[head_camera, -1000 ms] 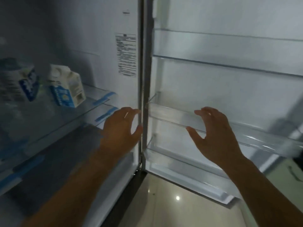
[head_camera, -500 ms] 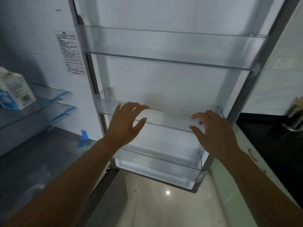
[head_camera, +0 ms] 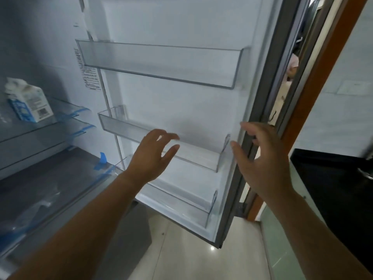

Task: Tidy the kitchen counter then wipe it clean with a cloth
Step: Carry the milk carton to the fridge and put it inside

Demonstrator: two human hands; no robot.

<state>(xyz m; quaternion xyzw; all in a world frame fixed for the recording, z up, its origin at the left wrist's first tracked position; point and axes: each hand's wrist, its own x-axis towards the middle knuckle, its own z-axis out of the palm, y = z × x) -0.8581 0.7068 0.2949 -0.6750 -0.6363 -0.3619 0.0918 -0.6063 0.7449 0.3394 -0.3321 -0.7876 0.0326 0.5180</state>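
- The likeliest slip, as I judge it: the right hand point(head_camera: 264, 158) sits at the free edge of the fridge door point(head_camera: 181, 93), at about 3 o'clock in the view, fingertips close to the grey seal. If the door swings shut while they curl round that edge, they could be pinched against the cabinet.
- A hard push could also rattle the clear door bins point(head_camera: 161, 63) (all look empty, so nothing would spill), and the milk carton point(head_camera: 28, 100) on the glass shelf point(head_camera: 66, 112) at 9 o'clock could tip if the cabinet is jolted.
- The left hand point(head_camera: 151, 156) hangs near the centre, palm toward the middle door bin, fingers spread and slightly bent; I cannot tell whether they touch its rim. Its grip is released, grasping nothing.
- The right hand's grip is likewise released: fingers splayed, thumb pointing toward 9 o'clock, nothing in it. Whether the tips touch the door edge is not clear.
- Both forearms come up from the bottom edge, at 7 and 5 o'clock, reaching forward.
- The counter point(head_camera: 331, 178) is the dark surface at 4 o'clock, well apart from both hands; no cloth is visible, so the wiping looks not yet begun.
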